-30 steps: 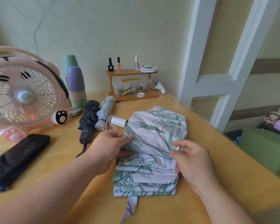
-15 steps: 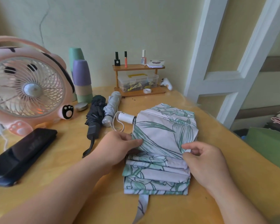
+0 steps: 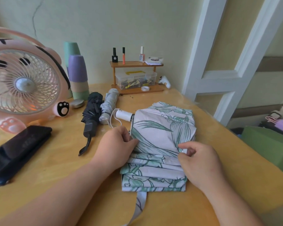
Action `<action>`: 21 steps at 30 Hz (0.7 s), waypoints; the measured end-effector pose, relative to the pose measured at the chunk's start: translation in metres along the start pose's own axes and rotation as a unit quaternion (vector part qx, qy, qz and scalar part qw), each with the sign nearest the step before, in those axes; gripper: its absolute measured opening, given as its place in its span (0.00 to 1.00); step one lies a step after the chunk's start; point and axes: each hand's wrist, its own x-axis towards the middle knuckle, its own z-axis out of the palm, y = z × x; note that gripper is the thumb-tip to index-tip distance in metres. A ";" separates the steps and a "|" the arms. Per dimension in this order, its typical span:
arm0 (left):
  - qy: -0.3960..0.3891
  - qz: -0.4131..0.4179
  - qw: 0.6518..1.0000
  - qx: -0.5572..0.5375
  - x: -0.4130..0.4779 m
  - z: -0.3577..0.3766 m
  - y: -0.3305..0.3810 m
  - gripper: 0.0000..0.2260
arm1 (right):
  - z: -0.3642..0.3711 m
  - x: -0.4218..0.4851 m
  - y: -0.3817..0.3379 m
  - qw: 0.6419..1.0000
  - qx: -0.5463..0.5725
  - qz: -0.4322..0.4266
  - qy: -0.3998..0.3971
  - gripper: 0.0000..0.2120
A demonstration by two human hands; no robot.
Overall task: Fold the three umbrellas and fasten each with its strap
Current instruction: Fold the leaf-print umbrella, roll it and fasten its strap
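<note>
Head view: the floral umbrella (image 3: 157, 128) lies mid-tabletop (image 3: 55, 160), half pleated, just right of the black umbrella (image 3: 92, 111) and silver umbrella (image 3: 109, 105). The left hand (image 3: 119, 144) pinches its left edge, and the right hand (image 3: 201, 162) pinches a fold on the right. Releasing either side could let the stacked pleats spring loose. The strap (image 3: 140, 204), trailing toward the near edge, may get trapped underneath.

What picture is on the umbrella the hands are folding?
The floral umbrella is white with green leaves and flowers; the head view shows it.
</note>
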 end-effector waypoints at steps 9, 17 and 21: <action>-0.076 0.204 0.935 0.281 -0.003 -0.005 0.012 0.27 | 0.001 -0.004 -0.002 0.997 -0.083 -0.002 0.002 0.12; -0.112 0.312 0.907 0.259 0.015 0.031 0.059 0.18 | 0.001 -0.003 -0.002 0.995 -0.098 -0.001 0.002 0.13; -0.188 0.261 0.878 0.355 0.022 0.055 0.039 0.30 | -0.001 -0.004 -0.002 0.994 -0.106 -0.005 0.010 0.12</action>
